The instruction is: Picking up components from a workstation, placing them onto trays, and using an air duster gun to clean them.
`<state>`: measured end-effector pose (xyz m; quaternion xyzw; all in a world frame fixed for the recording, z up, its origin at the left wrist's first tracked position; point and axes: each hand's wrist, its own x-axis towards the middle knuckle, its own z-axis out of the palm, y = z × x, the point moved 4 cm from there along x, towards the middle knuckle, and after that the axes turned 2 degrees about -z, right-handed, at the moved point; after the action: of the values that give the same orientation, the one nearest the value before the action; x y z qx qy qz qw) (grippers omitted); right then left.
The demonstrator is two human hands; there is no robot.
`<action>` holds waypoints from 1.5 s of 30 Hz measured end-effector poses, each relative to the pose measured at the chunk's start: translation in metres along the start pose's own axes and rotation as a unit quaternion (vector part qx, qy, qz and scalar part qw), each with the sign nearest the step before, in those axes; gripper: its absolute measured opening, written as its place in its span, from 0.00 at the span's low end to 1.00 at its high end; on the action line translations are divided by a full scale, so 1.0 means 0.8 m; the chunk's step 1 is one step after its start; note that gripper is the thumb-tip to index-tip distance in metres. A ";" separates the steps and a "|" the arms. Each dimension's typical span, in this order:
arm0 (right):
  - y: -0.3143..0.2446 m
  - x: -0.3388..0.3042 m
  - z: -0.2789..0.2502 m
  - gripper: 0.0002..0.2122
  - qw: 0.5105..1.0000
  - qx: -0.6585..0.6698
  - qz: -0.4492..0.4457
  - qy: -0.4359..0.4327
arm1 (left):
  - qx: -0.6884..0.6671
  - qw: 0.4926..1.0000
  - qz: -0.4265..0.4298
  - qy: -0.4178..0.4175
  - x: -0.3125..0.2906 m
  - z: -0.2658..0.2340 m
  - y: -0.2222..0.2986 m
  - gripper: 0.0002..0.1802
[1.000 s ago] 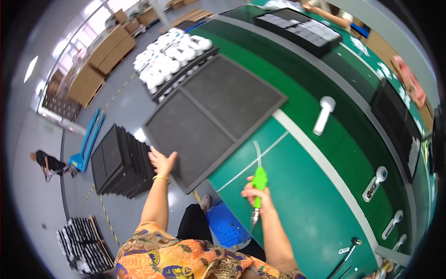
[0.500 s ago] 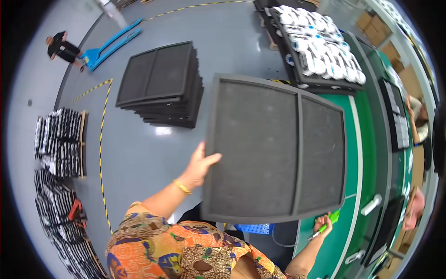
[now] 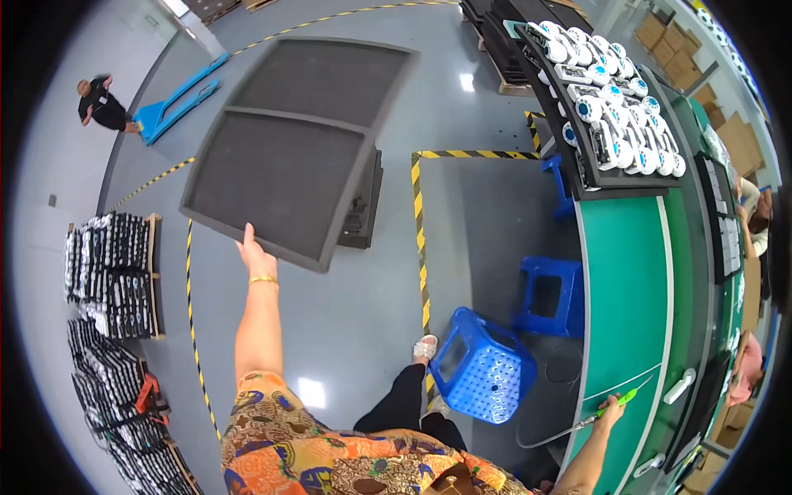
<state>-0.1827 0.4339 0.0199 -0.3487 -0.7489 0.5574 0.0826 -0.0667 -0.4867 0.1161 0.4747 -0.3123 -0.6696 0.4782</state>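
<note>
My left hand (image 3: 260, 257) is closed on the near edge of a large black divided tray (image 3: 276, 165). The tray hangs tilted over the black tray stack (image 3: 360, 219) on the floor and hides most of it. In my right hand (image 3: 609, 412) is a green air gun (image 3: 629, 397) with a thin nozzle. A hose with a metal fitting (image 3: 569, 431) trails from its rear end. This hand is over the green worktop (image 3: 619, 297) to my right.
Two blue stools (image 3: 487, 371) stand beside the worktop. Far right, a tray carries white round-headed devices (image 3: 615, 99). Part stacks (image 3: 111, 276) line the left. A person (image 3: 106, 103) stands by a blue pallet jack (image 3: 169, 103). Other people (image 3: 749, 219) sit beyond the bench.
The tray has swung left and away from me, from in front of the worktop to over the stack. The stools have come into view. My right hand still holds the air gun.
</note>
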 end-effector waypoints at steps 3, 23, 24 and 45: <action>-0.007 -0.001 0.009 0.19 0.996 -0.078 -0.037 -0.006 | -0.058 0.993 0.000 0.106 0.047 0.038 -0.009 0.30; -0.018 -0.014 0.026 0.13 0.964 -0.262 -0.030 0.047 | 0.491 0.756 0.379 -0.207 0.054 0.107 -0.131 0.22; -0.018 -0.015 0.025 0.13 0.962 -0.267 -0.042 0.047 | 0.496 0.713 0.478 -0.127 0.050 0.084 -0.102 0.24; -0.015 -0.038 0.021 0.14 0.963 -0.267 -0.040 0.020 | 0.078 0.962 -0.179 0.189 0.119 0.149 -0.264 0.18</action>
<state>-0.1737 0.4007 0.0324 -0.3385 -0.8822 0.3265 0.0235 -0.2592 -0.5069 -0.0582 0.6765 -0.1772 -0.6162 0.3624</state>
